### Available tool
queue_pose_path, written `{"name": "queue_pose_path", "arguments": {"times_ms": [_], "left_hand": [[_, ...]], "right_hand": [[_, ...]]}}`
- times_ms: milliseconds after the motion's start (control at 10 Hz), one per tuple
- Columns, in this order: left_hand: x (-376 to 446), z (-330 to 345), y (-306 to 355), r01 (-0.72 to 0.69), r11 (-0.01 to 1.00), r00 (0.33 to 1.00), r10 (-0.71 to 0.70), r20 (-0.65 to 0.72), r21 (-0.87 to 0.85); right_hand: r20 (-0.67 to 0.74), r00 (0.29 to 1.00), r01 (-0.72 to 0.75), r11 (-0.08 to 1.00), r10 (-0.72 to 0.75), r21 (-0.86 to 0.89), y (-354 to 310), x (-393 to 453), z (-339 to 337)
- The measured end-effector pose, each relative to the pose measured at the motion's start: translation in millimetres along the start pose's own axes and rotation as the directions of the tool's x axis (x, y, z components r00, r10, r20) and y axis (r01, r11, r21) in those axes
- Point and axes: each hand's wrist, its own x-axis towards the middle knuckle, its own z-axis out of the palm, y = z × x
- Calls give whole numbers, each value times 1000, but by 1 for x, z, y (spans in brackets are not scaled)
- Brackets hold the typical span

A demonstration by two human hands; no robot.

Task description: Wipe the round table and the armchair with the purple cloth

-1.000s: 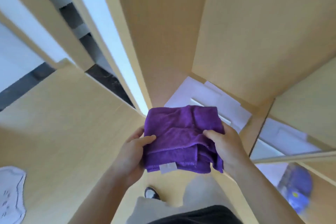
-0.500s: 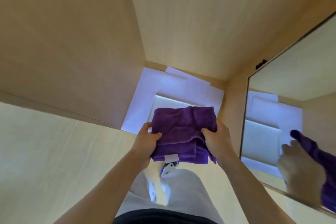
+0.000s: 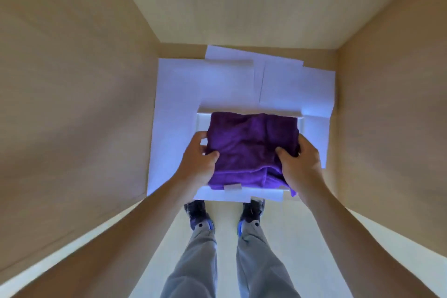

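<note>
The purple cloth [image 3: 251,150], folded into a thick pad, sits over a shallow white tray [image 3: 201,121] at the front edge of a floor area covered with white paper sheets [image 3: 217,80]. Whether the cloth rests in the tray or hangs just above it cannot be told. Only the tray's far rim, its two far corners and a strip of its near side show around the cloth; nothing else is seen inside it.

The left hand [image 3: 197,164] grasps the cloth's left edge, thumb curled over the top and fingers wrapped round the side. The right hand [image 3: 298,164] grasps the right edge the same way, thumb pressed onto the top fold. A pale label tab [image 3: 232,187] pokes out from the cloth's near edge, between the two wrists.

The paper sheets overlap one another and reach to the back corner of a recess formed by tan wooden panels [image 3: 72,104] on the left, back and right. The person's dark shoes [image 3: 197,213] stand just at the near edge of the paper, with grey trousers [image 3: 193,261] below them in the view.
</note>
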Motion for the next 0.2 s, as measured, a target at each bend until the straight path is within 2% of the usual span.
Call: {"name": "queue_pose_path", "arguments": {"times_ms": [100, 200], "left_hand": [[41, -2, -21, 34, 999, 999, -34, 41, 16], [59, -4, -38, 122, 991, 991, -124, 57, 46]], "right_hand": [[-2, 1000, -11, 1000, 10, -25, 16, 29, 25], [29, 991, -130, 987, 133, -96, 33, 41, 34]]}}
